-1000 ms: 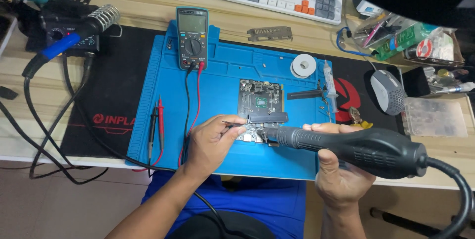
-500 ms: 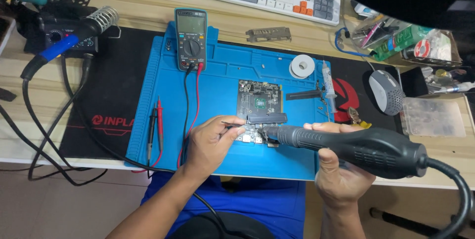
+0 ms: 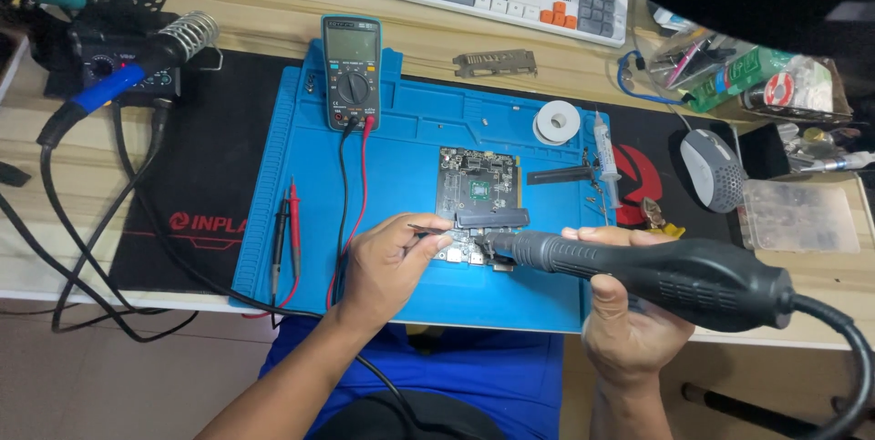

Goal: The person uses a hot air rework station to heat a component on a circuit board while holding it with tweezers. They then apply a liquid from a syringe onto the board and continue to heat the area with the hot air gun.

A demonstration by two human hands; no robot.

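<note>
Nothing much has shifted since the earlier frames; both hands hold the same pose over the circuit board (image 3: 478, 189). Left of board: soldering iron stand (image 3: 137, 53), multimeter (image 3: 352, 71) with red and black probes (image 3: 288, 221) lying on the blue mat (image 3: 273, 176). Left hand (image 3: 387, 262) is pinched shut on thin tweezers (image 3: 428, 229), tips at board's near edge. Board is light, stiff, fragile; best gripped by its edges, not the chip. Right hand (image 3: 624, 312) is wrapped closed around a black hot-air handle (image 3: 656, 271), nozzle at same edge. Right of board: solder reel (image 3: 557, 121), syringe (image 3: 604, 162), mouse (image 3: 713, 168). Handle's stiff hose and probe leads crowd the near side.
</note>
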